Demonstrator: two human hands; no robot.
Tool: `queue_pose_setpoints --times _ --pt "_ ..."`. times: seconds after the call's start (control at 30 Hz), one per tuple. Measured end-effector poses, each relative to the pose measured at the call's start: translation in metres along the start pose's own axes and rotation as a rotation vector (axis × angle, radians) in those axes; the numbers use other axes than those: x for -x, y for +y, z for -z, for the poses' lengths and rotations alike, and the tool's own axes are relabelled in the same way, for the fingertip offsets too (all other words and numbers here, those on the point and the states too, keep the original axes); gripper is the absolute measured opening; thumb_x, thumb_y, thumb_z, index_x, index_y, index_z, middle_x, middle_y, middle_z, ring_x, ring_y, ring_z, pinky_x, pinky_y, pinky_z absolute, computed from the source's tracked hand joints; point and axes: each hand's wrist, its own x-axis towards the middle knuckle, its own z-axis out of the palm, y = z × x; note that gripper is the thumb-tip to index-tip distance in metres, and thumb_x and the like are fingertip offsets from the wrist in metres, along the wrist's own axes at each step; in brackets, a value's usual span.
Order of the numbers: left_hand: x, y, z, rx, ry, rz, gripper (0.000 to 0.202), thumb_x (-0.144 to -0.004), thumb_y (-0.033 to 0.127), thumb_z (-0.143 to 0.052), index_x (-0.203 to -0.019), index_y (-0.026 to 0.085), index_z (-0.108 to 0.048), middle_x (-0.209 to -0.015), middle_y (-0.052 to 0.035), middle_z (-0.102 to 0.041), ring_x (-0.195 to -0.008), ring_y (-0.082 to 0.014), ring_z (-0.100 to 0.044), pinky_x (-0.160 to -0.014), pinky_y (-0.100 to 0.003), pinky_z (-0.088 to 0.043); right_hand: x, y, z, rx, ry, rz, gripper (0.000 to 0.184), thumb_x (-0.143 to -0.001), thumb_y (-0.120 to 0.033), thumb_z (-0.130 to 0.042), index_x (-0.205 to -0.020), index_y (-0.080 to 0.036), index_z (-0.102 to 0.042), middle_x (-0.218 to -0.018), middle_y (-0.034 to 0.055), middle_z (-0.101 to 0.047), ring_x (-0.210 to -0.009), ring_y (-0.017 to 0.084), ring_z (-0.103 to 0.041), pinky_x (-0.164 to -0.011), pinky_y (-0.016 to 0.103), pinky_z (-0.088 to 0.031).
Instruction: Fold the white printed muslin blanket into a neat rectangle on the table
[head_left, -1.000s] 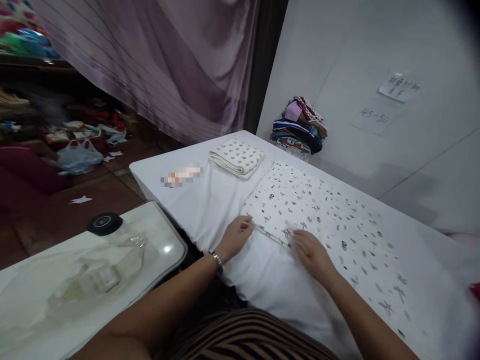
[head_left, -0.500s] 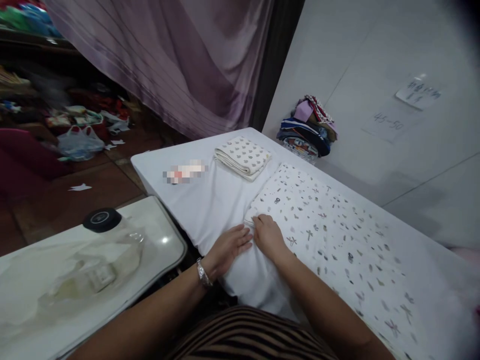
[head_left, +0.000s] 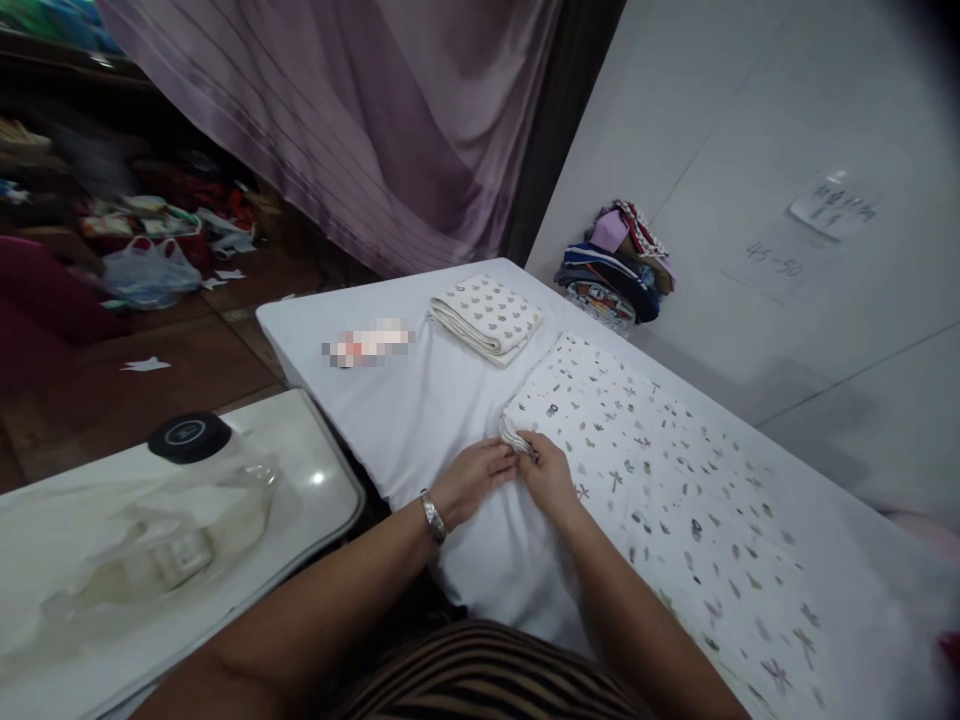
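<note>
A white cloth printed with small plants and insects [head_left: 645,470] lies spread along the white-covered table, its layers showing at the near left corner. My right hand [head_left: 550,478] pinches that corner, which is lifted slightly off the table cover. Close beside it, my left hand [head_left: 476,482], with a silvery band at the wrist, has its fingers stretched out flat, their tips by the lifted corner. Beyond the printed cloth sits a folded cream cloth with a grey pattern [head_left: 487,312]. To its left is a small blurred-out item [head_left: 369,342].
At the left, a sewing-machine-like white tabletop [head_left: 300,440] bears a round black object [head_left: 189,437] under clear plastic. A stack of folded fabrics [head_left: 615,265] rests by the wall. A purple curtain [head_left: 375,120] hangs behind; bags [head_left: 154,272] and scraps lie on the floor.
My right hand has raised the near left corner of the printed cloth a little, so its layered edge shows. Both hands have shifted slightly right.
</note>
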Motion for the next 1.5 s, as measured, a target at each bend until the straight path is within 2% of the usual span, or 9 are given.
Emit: queue_pose_setpoints --times 0.17,0.4,0.5,0.6,0.87,1.1,1.3,1.5 --pt "-0.004 0.0 0.004 -0.117 0.033 -0.073 0.019 -0.071 0.022 -0.063 -0.088 0.013 -0.064 -0.09 -0.007 -0.067 -0.083 -0.0127 -0.059 -0.081 -0.026 -0.047 0.001 -0.009 0.0 0.037 -0.055 0.088 0.035 -0.074 -0.01 -0.046 -0.102 -0.022 -0.062 -0.098 0.004 -0.062 -0.094 0.019 -0.055 -0.087 0.034 -0.044" --pt "-0.006 0.005 0.006 -0.259 0.147 -0.111 0.022 -0.066 0.034 -0.066 -0.076 0.015 -0.06 -0.074 -0.0017 -0.062 -0.07 -0.0116 -0.057 -0.068 -0.024 -0.047 -0.005 -0.018 0.0 0.065 -0.044 0.124 0.026 -0.075 -0.015 -0.051 -0.096 -0.021 -0.064 -0.096 0.0052 -0.059 -0.09 0.019 -0.054 -0.081 0.032 -0.045" --pt "-0.008 0.005 0.008 -0.308 0.181 -0.118 0.022 -0.066 0.034 -0.065 -0.075 0.015 -0.061 -0.072 -0.0013 -0.061 -0.068 -0.0109 -0.056 -0.063 -0.023 -0.047 -0.009 -0.018 0.001 0.073 -0.084 0.124 0.018 -0.082 -0.021 -0.049 -0.091 -0.022 -0.065 -0.088 0.0037 -0.06 -0.084 0.017 -0.054 -0.076 0.03 -0.044" --pt "-0.011 0.003 0.01 -0.334 0.215 -0.13 0.021 -0.066 0.033 -0.065 -0.075 0.015 -0.061 -0.074 -0.0025 -0.061 -0.069 -0.0116 -0.057 -0.06 -0.022 -0.047 -0.012 -0.014 0.0 0.067 -0.071 0.11 0.02 -0.086 -0.026 -0.046 -0.091 -0.021 -0.064 -0.084 0.0034 -0.061 -0.079 0.016 -0.055 -0.072 0.028 -0.043" --pt "-0.018 0.0 0.011 -0.376 0.229 -0.141 0.02 -0.069 0.033 -0.062 -0.076 0.015 -0.06 -0.078 -0.0038 -0.06 -0.07 -0.013 -0.059 -0.051 -0.021 -0.048 -0.013 -0.004 -0.004 0.018 -0.038 0.121 0.02 -0.088 -0.028 -0.045 -0.097 -0.021 -0.062 -0.087 0.0039 -0.062 -0.081 0.016 -0.056 -0.072 0.028 -0.043" --pt "-0.016 0.0 0.012 -0.375 0.249 -0.161 0.021 -0.069 0.034 -0.063 -0.076 0.014 -0.06 -0.075 -0.0034 -0.061 -0.068 -0.0134 -0.06 -0.053 -0.023 -0.05 -0.007 -0.005 -0.005 0.134 0.0 0.18 0.022 -0.091 -0.026 -0.039 -0.094 -0.021 -0.06 -0.085 0.0043 -0.059 -0.08 0.016 -0.054 -0.074 0.027 -0.043" --pt "-0.014 -0.001 0.012 -0.398 0.274 -0.164 0.015 -0.07 0.029 -0.06 -0.072 0.015 -0.057 -0.066 -0.0003 -0.06 -0.061 -0.0112 -0.059 -0.054 -0.023 -0.05 -0.004 -0.008 -0.01 0.22 0.035 0.261 0.016 -0.088 -0.023 -0.043 -0.089 -0.02 -0.059 -0.084 0.0044 -0.058 -0.082 0.017 -0.052 -0.071 0.027 -0.042" --pt "-0.015 -0.004 0.015 -0.408 0.273 -0.183 0.018 -0.07 0.033 -0.058 -0.07 0.016 -0.055 -0.059 0.0018 -0.059 -0.053 -0.011 -0.057 -0.054 -0.025 -0.051 -0.004 -0.012 -0.01 0.221 0.06 0.315 0.011 -0.084 -0.024 -0.048 -0.09 -0.02 -0.056 -0.089 0.0057 -0.057 -0.087 0.018 -0.051 -0.075 0.029 -0.043"
